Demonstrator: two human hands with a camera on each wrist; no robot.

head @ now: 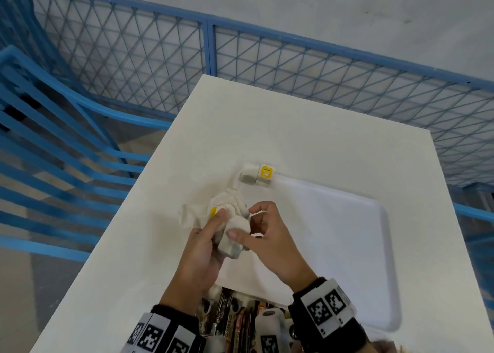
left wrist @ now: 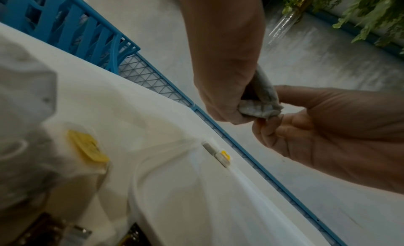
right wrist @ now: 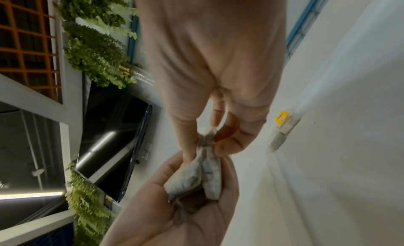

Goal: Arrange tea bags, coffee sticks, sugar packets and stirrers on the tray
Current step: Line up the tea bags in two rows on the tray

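Both hands meet over the white table (head: 294, 128), just left of the white tray (head: 347, 219). My left hand (head: 213, 232) cradles a small bunch of pale tea bags (head: 235, 237) in curled fingers. The right hand (head: 254, 219) pinches the bunch at its top; the right wrist view shows the pinched tea bags (right wrist: 205, 173) resting in the left palm. Behind the hands, a loose heap of tea bags (head: 200, 213) with a yellow tag lies on the table. Two more tea bags (head: 251, 175) lie at the tray's far left corner, one with a yellow tag.
Dark coffee sticks (head: 227, 318) and white packets lie at the near edge between my wrists. A blue mesh fence (head: 294, 66) runs behind the table and a blue slatted chair (head: 53, 138) stands to its left. Most of the tray's surface is bare.
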